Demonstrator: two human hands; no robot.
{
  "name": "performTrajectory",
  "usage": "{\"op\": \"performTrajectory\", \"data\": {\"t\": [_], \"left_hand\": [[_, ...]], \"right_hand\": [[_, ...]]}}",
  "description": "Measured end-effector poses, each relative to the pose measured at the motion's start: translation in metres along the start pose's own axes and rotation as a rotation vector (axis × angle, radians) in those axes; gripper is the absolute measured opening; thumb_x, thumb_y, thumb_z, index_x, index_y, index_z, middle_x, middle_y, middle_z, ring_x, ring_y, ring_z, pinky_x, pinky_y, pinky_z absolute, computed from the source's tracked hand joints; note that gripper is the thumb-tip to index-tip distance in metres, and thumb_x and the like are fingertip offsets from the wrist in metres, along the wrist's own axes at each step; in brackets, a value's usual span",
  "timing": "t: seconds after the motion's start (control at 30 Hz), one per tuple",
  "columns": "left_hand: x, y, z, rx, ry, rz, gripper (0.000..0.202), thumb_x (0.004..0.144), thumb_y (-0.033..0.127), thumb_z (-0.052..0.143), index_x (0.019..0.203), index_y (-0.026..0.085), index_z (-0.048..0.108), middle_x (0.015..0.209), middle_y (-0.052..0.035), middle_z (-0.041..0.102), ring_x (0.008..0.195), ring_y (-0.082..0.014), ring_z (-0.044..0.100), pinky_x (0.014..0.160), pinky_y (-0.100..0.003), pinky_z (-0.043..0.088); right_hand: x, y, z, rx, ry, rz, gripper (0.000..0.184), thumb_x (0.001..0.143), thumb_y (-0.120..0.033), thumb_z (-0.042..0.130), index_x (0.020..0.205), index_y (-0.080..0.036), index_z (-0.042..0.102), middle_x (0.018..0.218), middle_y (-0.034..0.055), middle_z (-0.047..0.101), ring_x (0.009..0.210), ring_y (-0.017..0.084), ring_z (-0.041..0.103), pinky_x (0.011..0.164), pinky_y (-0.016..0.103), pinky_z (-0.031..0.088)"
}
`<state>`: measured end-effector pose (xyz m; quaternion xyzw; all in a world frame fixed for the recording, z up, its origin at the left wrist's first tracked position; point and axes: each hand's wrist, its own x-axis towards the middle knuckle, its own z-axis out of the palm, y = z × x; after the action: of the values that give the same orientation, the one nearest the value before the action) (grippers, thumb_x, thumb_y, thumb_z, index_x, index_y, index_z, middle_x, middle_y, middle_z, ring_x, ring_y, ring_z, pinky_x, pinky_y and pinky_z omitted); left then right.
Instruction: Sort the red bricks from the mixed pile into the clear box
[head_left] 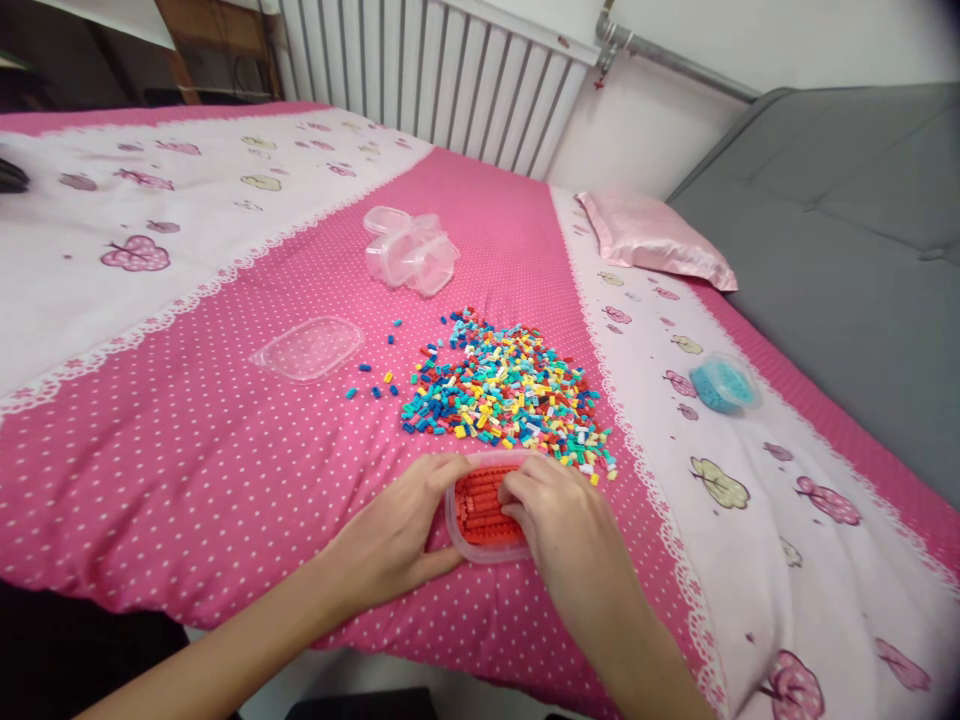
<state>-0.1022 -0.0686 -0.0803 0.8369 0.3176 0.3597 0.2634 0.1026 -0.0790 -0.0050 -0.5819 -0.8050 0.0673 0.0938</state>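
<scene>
A clear plastic container (491, 553) near the bed's front edge is packed with rows of red building bricks (480, 505). My left hand (401, 520) grips its left side, the fingers at the far rim and the thumb along the near side. Inside the container, my right hand (559, 505) reaches down with its fingers pinched together against the red bricks. Whatever lies between those fingertips is hidden. Just beyond the container spreads a loose pile of small multicoloured bricks (517, 385), with several strays to its left.
A clear lid (311, 348) lies flat left of the pile. Several clear containers (412, 255) are clustered farther back. To the right stands a tub of blue bricks (721, 385). A pink pillow (652, 240) rests by the grey headboard (832, 230), and a radiator (442, 80) is behind the bed.
</scene>
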Motion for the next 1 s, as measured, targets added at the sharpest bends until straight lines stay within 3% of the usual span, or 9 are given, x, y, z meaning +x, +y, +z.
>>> {"op": "performTrajectory", "data": {"t": [0.57,0.83,1.0], "left_hand": [[0.0034,0.0041,-0.002,-0.017,-0.015,-0.012,0.072,0.09,0.024,0.07,0.15,0.03,0.031,0.14,-0.0111,0.06,0.127,-0.0304,0.061,0.106,-0.047,0.053],[0.0026,0.0053,-0.0031,-0.024,-0.016,-0.014,0.072,0.09,0.023,0.07,0.15,0.03,0.03,0.14,-0.011,0.059,0.127,-0.0297,0.061,0.106,-0.046,0.053],[0.0024,0.004,-0.0025,-0.013,-0.022,-0.011,0.072,0.091,0.023,0.07,0.151,0.029,0.029,0.14,-0.0118,0.059,0.127,-0.0297,0.061,0.107,-0.047,0.053]], "right_hand": [[0.0018,0.0015,-0.0011,0.06,0.008,-0.012,0.024,0.087,0.0,0.066,0.073,-0.019,0.065,0.085,0.001,0.071,0.084,0.02,0.066,0.075,0.032,0.045],[0.0038,0.0003,-0.0039,0.071,-0.044,0.026,0.021,0.084,-0.001,0.071,0.074,-0.018,0.066,0.091,0.0022,0.073,0.091,0.023,0.068,0.079,0.034,0.048],[0.003,0.0022,-0.0014,0.088,-0.007,0.005,0.022,0.081,0.001,0.075,0.075,-0.019,0.066,0.089,0.0008,0.072,0.089,0.022,0.067,0.078,0.033,0.047]]}}
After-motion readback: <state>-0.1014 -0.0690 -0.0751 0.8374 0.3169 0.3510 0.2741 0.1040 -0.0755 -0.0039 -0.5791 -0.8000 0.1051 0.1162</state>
